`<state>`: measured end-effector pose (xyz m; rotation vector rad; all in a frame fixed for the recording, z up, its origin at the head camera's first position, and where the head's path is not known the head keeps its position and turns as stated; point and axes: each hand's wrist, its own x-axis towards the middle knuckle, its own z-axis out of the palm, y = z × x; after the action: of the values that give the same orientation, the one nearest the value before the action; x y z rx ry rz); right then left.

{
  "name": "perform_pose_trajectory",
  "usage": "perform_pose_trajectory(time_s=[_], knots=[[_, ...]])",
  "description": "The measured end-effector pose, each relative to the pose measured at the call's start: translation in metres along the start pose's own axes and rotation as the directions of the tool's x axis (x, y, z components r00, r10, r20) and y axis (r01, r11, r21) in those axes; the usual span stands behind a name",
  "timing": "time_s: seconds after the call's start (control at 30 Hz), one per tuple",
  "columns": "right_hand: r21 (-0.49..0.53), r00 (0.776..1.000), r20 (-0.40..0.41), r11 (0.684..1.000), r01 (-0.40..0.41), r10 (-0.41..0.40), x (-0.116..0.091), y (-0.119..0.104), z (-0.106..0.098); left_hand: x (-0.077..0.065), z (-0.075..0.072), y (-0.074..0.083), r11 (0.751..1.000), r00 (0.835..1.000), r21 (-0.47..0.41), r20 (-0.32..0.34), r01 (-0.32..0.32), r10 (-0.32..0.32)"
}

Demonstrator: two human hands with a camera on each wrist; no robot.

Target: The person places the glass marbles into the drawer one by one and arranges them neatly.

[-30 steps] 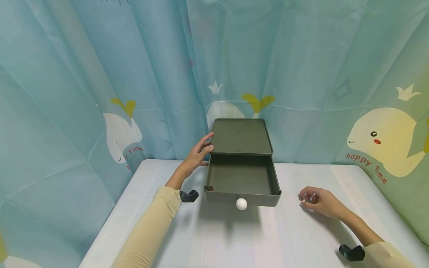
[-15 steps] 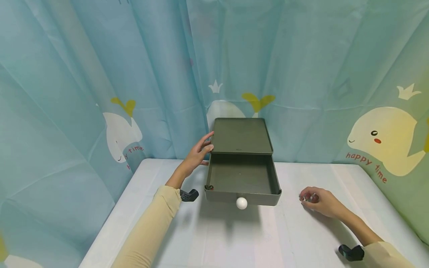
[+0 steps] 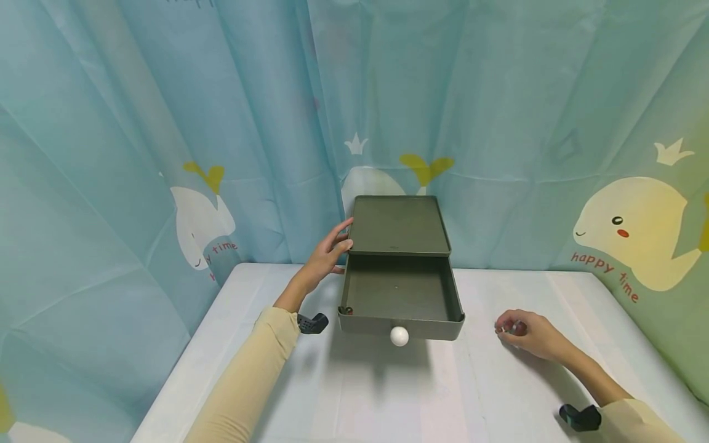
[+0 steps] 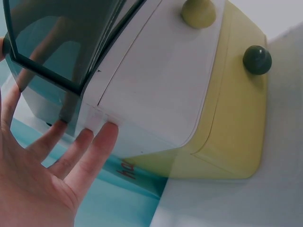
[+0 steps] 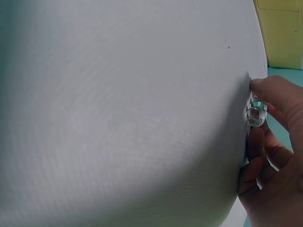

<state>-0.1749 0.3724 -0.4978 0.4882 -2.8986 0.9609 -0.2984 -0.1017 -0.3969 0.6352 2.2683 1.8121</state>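
Note:
My left hand (image 3: 318, 261) rests against the left side of a stacked drawer unit (image 3: 399, 224), fingers spread and fairly straight. In the left wrist view its fingertips (image 4: 109, 130) touch the side wall by the white level. The dark green top drawer (image 3: 396, 289) is pulled out, with a white knob (image 3: 399, 336) on its front. Small shiny pieces (image 3: 346, 311) lie in its front left corner. At the right, my right hand (image 3: 528, 332) is low at the tabletop, thumb and fingers curled around clear glass marbles (image 5: 256, 116) with green inside. Their number is partly hidden by the fingers.
Below the green drawer are a white drawer (image 4: 156, 75) with a yellow knob and a yellow drawer (image 4: 232, 109) with a green knob, both closed. A white tabletop (image 3: 382, 400) lies under everything. A whale-print curtain (image 3: 498, 123) hangs behind and at both sides.
The right fingertips have drawn in very slightly around the marbles. My left hand and the drawer have not visibly moved.

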Motion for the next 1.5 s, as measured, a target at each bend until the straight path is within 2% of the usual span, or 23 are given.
perform_pose_trajectory(time_s=[0.67,1.1,1.5], knots=[[0.012,1.0,-0.013,1.0,0.015,-0.015,-0.0019,-0.0004,0.0003,-0.0039,0.0001,0.0033,1.0,1.0,-0.007,0.001,-0.007,0.007],[0.026,1.0,0.021,1.0,-0.017,0.017,-0.0014,-0.0026,-0.0007,-0.0045,-0.0002,0.0018,1.0,1.0,0.011,-0.003,-0.004,0.004],[-0.001,0.996,0.074,0.999,0.055,-0.054,0.004,-0.0014,-0.0059,-0.003,-0.0001,0.0005,1.0,1.0,0.011,0.004,-0.003,0.003]])
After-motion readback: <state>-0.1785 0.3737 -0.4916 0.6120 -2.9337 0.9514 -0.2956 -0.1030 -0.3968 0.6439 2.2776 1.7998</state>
